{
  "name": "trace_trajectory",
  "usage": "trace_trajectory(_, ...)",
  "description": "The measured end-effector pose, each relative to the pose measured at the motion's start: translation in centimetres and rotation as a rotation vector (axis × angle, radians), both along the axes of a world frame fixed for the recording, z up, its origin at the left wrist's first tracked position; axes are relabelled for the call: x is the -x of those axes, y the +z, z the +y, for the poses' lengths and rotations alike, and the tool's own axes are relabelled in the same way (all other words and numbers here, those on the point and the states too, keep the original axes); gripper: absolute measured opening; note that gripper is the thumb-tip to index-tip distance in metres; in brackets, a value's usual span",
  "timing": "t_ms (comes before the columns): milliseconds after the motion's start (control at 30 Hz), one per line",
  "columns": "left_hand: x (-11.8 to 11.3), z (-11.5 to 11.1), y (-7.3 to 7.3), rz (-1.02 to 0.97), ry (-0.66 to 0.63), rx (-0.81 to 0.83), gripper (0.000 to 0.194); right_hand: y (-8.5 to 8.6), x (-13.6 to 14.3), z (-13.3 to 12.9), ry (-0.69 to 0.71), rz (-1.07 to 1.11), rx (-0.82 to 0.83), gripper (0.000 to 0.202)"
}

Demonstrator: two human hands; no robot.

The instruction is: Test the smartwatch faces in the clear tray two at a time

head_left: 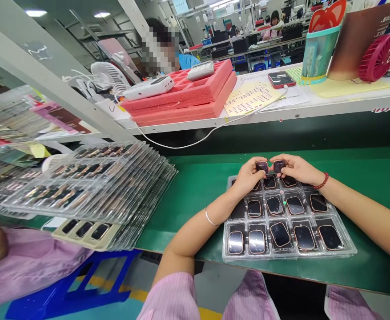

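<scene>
My left hand [251, 175] is closed on a smartwatch case with a dark screen [262, 167]. In my right hand [295, 169] is a second smartwatch case [279, 166], gripped between thumb and fingers. Both are held side by side, close together, above the far edge of a clear plastic tray [283, 256]. Rows of similar dark-faced watch cases with gold-coloured rims, such as one at the front [304, 237], sit in the tray's compartments. One compartment at the left of the middle row [238, 210] shows no watch. My hands partly hide the back row.
Left of me rises a tall stack of loaded clear trays [91, 186], above a beige tray [111, 242]. A shelf behind carries red foam [195, 95], a phone [281, 79] and a magenta fan [379, 55]. A white cable [195, 144] droops below it. A co-worker's pink sleeve [38, 258] is at left.
</scene>
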State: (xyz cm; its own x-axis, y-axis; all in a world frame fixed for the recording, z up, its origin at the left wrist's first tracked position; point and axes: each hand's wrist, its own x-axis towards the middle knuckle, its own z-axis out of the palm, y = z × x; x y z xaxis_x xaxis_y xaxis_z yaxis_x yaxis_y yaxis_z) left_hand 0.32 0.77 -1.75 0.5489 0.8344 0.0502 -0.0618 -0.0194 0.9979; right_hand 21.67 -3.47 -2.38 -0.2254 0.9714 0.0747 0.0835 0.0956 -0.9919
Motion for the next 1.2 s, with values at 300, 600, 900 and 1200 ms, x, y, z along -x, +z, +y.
trace_trajectory(300,0.5,-0.1,0.7,0.103,-0.037,-0.051,0.021,0.8,0.2,-0.6,-0.107,-0.102,-0.083,0.019)
trace_trajectory(600,10.0,-4.3,2.4,0.653,-0.116,-0.555,0.011,-0.9,-6.6,-5.1,-0.342,-0.827,-0.367,0.02)
trace_trajectory(900,8.1,-6.4,1.5,0.768,-0.138,-0.788,0.017,1.1,2.7,-7.4,0.069,-0.933,-0.646,0.015)
trace_trajectory(1200,4.2,-4.8,2.8,0.254,-0.1,-0.462,0.009,2.1,3.3,-5.8,0.095,-0.419,-0.286,0.017)
